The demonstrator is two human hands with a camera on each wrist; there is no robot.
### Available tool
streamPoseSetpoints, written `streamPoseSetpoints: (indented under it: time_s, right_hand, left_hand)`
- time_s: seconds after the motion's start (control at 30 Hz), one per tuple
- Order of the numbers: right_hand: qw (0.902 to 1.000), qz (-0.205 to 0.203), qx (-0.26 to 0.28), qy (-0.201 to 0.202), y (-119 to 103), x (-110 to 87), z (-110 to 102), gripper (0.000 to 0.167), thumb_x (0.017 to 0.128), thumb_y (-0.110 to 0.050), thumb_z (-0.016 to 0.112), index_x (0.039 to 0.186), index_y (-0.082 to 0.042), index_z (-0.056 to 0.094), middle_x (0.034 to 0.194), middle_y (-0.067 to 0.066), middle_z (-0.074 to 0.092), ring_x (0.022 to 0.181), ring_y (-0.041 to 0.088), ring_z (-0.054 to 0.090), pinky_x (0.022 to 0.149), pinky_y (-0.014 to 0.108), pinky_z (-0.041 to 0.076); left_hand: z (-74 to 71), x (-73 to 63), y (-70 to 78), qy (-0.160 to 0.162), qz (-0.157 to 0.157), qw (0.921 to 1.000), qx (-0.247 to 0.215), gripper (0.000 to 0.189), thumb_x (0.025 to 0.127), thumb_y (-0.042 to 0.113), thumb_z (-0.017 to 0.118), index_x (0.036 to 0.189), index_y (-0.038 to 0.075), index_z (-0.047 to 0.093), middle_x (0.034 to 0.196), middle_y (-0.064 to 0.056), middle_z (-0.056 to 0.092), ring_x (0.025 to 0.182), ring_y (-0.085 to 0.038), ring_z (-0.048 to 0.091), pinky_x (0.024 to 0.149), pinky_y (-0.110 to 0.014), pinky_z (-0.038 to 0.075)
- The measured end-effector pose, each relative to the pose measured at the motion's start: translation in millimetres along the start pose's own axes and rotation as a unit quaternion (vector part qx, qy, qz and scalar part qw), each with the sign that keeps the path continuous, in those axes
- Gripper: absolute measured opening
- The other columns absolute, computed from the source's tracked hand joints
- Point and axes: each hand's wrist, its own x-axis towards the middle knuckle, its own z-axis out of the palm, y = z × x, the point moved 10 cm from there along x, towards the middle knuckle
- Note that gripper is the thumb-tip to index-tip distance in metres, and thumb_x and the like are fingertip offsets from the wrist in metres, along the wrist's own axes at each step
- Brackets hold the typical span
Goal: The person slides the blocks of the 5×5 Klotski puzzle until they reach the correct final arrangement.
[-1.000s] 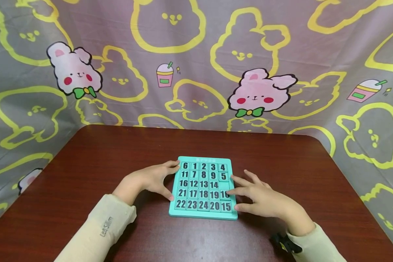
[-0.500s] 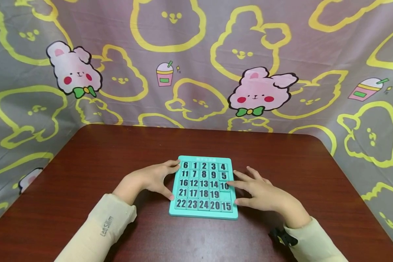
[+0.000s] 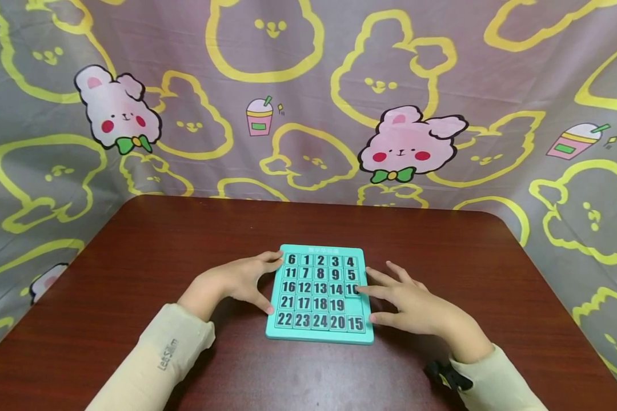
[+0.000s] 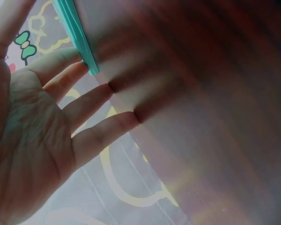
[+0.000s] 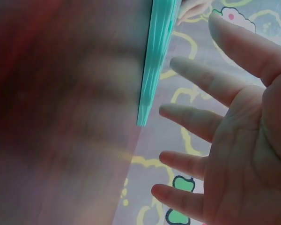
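A turquoise number sliding puzzle (image 3: 319,337) lies flat on the table in the head view, its tiles in rows. One gap shows at the right end of the fourth row, between tile 10 (image 3: 351,290) and tile 15 (image 3: 356,324). My left hand (image 3: 236,281) steadies the puzzle's left edge, thumb low and fingertips near the top corner. On the other side, my right hand (image 3: 419,305) has its index fingertip on tile 10, with the thumb at the lower right edge. Both wrist views show extended fingers beside the puzzle's turquoise side (image 5: 154,70).
The dark red-brown table (image 3: 211,228) spreads around the puzzle. A grey curtain (image 3: 308,103) with yellow outlines and pink rabbits hangs behind and along both sides. A black strap (image 3: 447,377) sits at the right sleeve.
Tile 10 has slid up from the fourth row into the third, under my right index finger, so the gap now lies below it. My left hand has stayed in place.
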Motion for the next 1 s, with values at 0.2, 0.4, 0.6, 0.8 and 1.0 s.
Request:
streamPoseSetpoints:
  time_s: [0.2,0.4,0.6,0.8,1.0]
  right_hand:
    - [0.9988,-0.044,-0.012,0.016,-12.8,-15.8,0.1,0.044,0.093,-0.044,0.066,0.134,-0.03,0.064,0.157,0.013,0.041,0.143,0.055,0.022,0.091,0.08,0.034]
    - [0.9974,-0.066,-0.026,0.013,-24.2,-27.0,6.9,0.039,0.092,-0.049,0.065,0.13,-0.037,0.066,0.156,0.01,0.044,0.143,0.052,0.026,0.089,0.078,0.037]
    - [0.9977,-0.059,-0.033,-0.003,-26.5,-29.0,12.4,0.041,0.092,-0.051,0.065,0.131,-0.038,0.065,0.157,0.008,0.042,0.145,0.05,0.024,0.091,0.078,0.036]
    - [0.9979,-0.052,-0.038,-0.002,-23.1,-25.3,8.3,0.041,0.092,-0.051,0.065,0.131,-0.038,0.065,0.157,0.009,0.042,0.144,0.053,0.024,0.089,0.079,0.036]
    - [0.9981,-0.052,-0.035,-0.001,-22.6,-22.5,5.8,0.039,0.092,-0.05,0.064,0.13,-0.038,0.066,0.157,0.009,0.042,0.143,0.054,0.023,0.09,0.081,0.035]
  left_hand:
    - [0.7,0.2,0.6,0.0,0.004,1.0,0.005,0.109,0.072,0.04,0.089,0.157,0.012,0.028,0.168,0.0,0.012,0.152,-0.027,0.024,0.115,-0.047,0.037]
    - [-0.4,0.4,1.4,0.0,0.008,1.0,0.005,0.109,0.072,0.041,0.089,0.157,0.01,0.028,0.168,-0.001,0.012,0.152,-0.028,0.024,0.115,-0.047,0.037]
    - [-0.8,0.5,1.1,-0.001,0.008,0.9999,0.009,0.109,0.072,0.041,0.089,0.157,0.01,0.028,0.168,0.0,0.012,0.152,-0.027,0.023,0.116,-0.046,0.036]
    - [-1.4,0.6,1.9,0.0,0.009,1.0,0.003,0.109,0.072,0.04,0.089,0.157,0.01,0.028,0.168,-0.001,0.013,0.152,-0.028,0.024,0.114,-0.047,0.037]
    - [-0.8,-0.2,1.4,-0.003,0.005,1.0,0.001,0.109,0.072,0.04,0.089,0.157,0.011,0.027,0.168,0.0,0.012,0.152,-0.027,0.023,0.114,-0.047,0.037]
